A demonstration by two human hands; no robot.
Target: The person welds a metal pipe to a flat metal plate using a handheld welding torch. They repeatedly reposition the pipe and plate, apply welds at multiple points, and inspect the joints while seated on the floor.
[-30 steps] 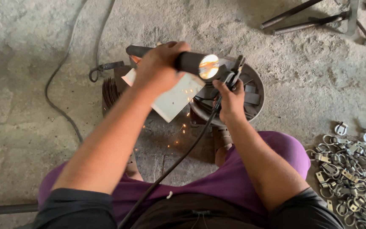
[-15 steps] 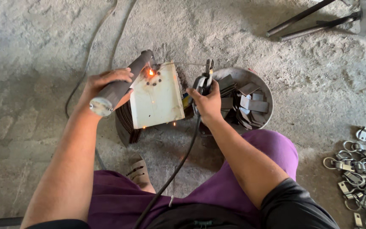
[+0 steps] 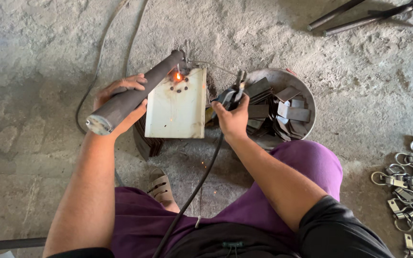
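My left hand point(image 3: 120, 102) grips a dark metal pipe point(image 3: 137, 93) that slants up to the right. Its far end rests on the top edge of a pale square metal plate point(image 3: 178, 107), where a small orange glow point(image 3: 178, 75) burns. My right hand point(image 3: 233, 117) holds a welding electrode holder point(image 3: 235, 91) just right of the plate, and its black cable point(image 3: 192, 196) runs down between my knees. A few sparks lie on the ground below the plate.
A round metal basin point(image 3: 307, 98) with several flat metal pieces sits right of the plate. Several metal rings and clips point(image 3: 412, 191) lie at the right edge. Long metal bars point(image 3: 359, 19) lie at the top right. Cables point(image 3: 106, 48) cross the concrete floor. My sandalled foot point(image 3: 161, 186) is below the plate.
The left hand swung the pipe from over the plate to its left side, with the far end now on the plate's top edge. The welding holder pulled away from the plate to the right.
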